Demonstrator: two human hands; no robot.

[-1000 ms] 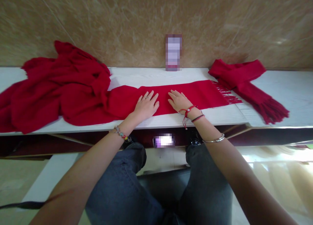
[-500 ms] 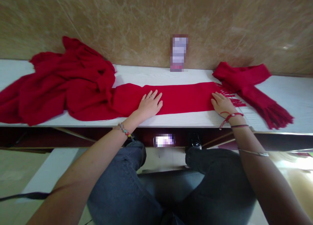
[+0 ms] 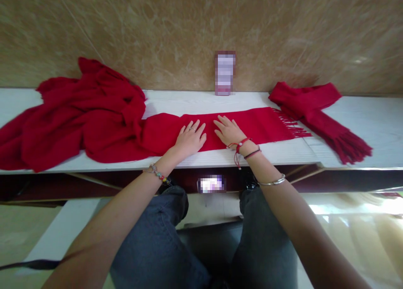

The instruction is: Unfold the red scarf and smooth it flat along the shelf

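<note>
A long red scarf [image 3: 258, 125] lies flat along the white table, its fringed end to the right and its rest bunched in a loose heap at the left. My left hand [image 3: 191, 139] rests palm down on the flat stretch, fingers spread, near where the bunched part begins. My right hand [image 3: 229, 131] lies open on the same stretch, a short way to the right of the left one. Beyond the fringe is a second red scarf [image 3: 307, 106], folded narrow and crossed over itself, its fringe pointing to the front right.
A tan marbled wall [image 3: 176, 37] rises behind the white table [image 3: 176, 101]. An upright blurred rectangular object [image 3: 224, 73] leans there. Under the tabletop, an open shelf [image 3: 103, 180] holds a lit, blurred object [image 3: 211, 183] between my knees.
My right hand has slid left along the scarf, from near its fringed end to beside my left hand. The left hand stays on about the same spot of cloth.
</note>
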